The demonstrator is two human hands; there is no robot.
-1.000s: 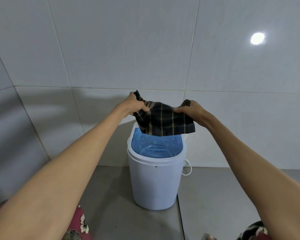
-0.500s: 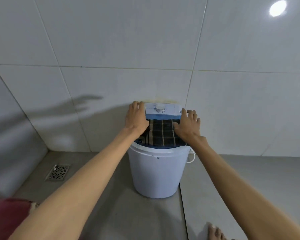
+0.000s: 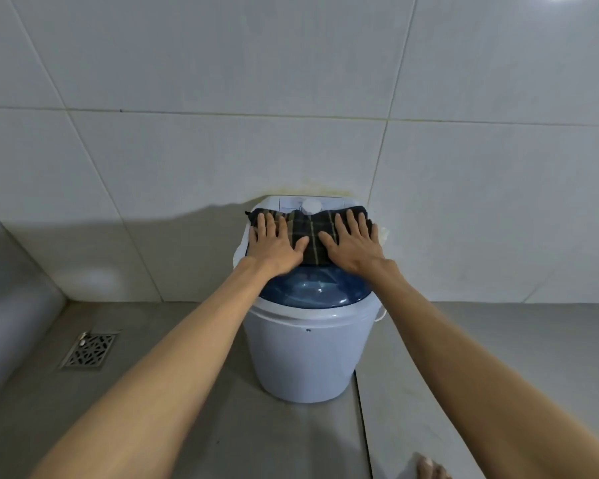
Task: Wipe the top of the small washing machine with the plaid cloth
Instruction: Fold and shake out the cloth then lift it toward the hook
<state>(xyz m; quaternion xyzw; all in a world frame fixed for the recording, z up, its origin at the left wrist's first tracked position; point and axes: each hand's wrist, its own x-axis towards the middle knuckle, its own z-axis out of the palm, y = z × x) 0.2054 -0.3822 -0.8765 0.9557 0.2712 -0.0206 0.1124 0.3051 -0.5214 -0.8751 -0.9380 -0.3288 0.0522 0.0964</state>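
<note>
Two flat hands pinned the plaid cloth (image 3: 310, 236) across the far half of the small washing machine (image 3: 308, 340).
Left hand (image 3: 274, 242) and right hand (image 3: 355, 245) lay open, palms down; the cloth ran left-right, leaving the blue lid (image 3: 313, 293) on the near side unwiped.

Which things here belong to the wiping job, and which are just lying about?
In the job:
- dark plaid cloth
- small white washing machine, blue lid
- left hand
- right hand

Lying about:
- metal floor drain grate
- white cord
</note>
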